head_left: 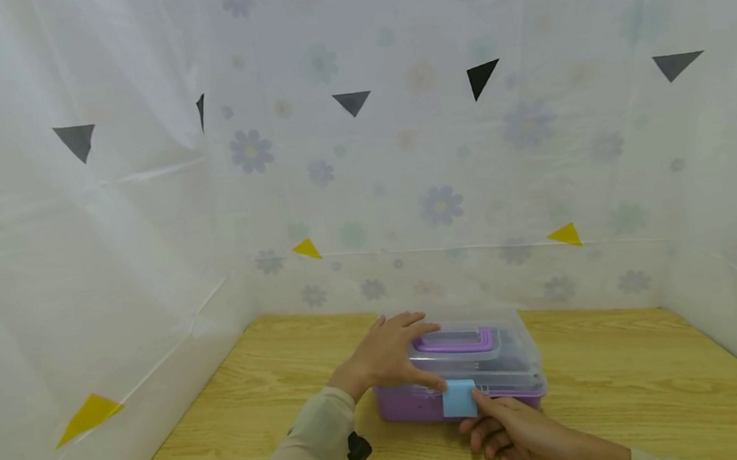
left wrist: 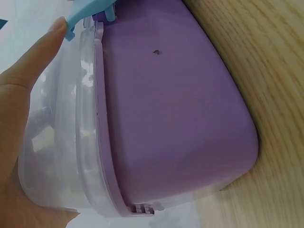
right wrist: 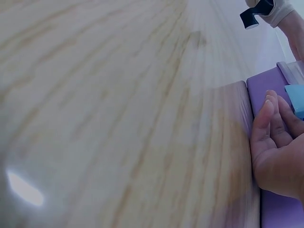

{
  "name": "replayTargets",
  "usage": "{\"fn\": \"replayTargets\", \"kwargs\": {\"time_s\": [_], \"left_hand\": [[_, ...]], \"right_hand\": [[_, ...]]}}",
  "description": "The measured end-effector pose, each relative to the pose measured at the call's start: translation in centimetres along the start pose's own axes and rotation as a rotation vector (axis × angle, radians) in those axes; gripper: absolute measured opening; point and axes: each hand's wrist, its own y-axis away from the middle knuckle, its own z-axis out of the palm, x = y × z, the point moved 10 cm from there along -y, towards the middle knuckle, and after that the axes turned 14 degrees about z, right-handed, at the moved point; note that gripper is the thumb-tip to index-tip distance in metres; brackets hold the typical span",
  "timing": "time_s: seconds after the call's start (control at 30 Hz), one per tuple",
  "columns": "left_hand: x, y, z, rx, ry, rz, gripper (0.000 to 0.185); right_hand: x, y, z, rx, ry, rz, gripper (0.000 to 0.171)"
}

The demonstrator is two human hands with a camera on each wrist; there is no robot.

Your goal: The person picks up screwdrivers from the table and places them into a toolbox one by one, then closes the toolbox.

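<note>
A: Head view shows one wooden tabletop (head_left: 618, 376) inside white flowered sheeting (head_left: 404, 183). On it, near the front edge and about the middle, stands one purple storage box (head_left: 410, 404) under one clear lid (head_left: 511, 356), with one purple carry handle (head_left: 455, 341) folded flat under the lid.

B: And the hands?

A: Two. The left hand (head_left: 389, 356) lies spread flat over the lid's left end, thumb running along the front rim towards the one blue latch (head_left: 458, 398). The right hand (head_left: 514, 433) is at the box's front, thumb tip touching the latch's lower right corner, fingers loosely bent below it.

B: How far along does it look?

A: Judging by this, barely begun: the lid sits on, the latch hangs down over the front wall, and the left wrist view shows lid and base together. Whether the latch is fully snapped cannot be told.
</note>
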Motion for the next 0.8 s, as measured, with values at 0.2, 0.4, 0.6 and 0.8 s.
{"fn": "replayTargets", "kwargs": {"time_s": [0.2, 0.4, 0.6, 0.8], "left_hand": [[0.17, -0.13, -0.06, 0.005, -0.023, -0.011, 0.101], [0.16, -0.33, -0.01, 0.017, -0.051, -0.009, 0.104], [0.13, -0.37, 0.18, 0.012, -0.052, -0.006, 0.104], [0.12, -0.35, 0.13, 0.009, -0.073, -0.013, 0.106]], "right_hand": [[0.02, 0.04, -0.03, 0.022, 0.014, 0.006, 0.071], [0.03, 0.12, 0.03, 0.005, 0.023, 0.005, 0.07], [0.1, 0.18, 0.37, -0.072, 0.012, -0.021, 0.067], [0.15, -0.13, -0.13, -0.054, 0.058, -0.06, 0.063]]}}
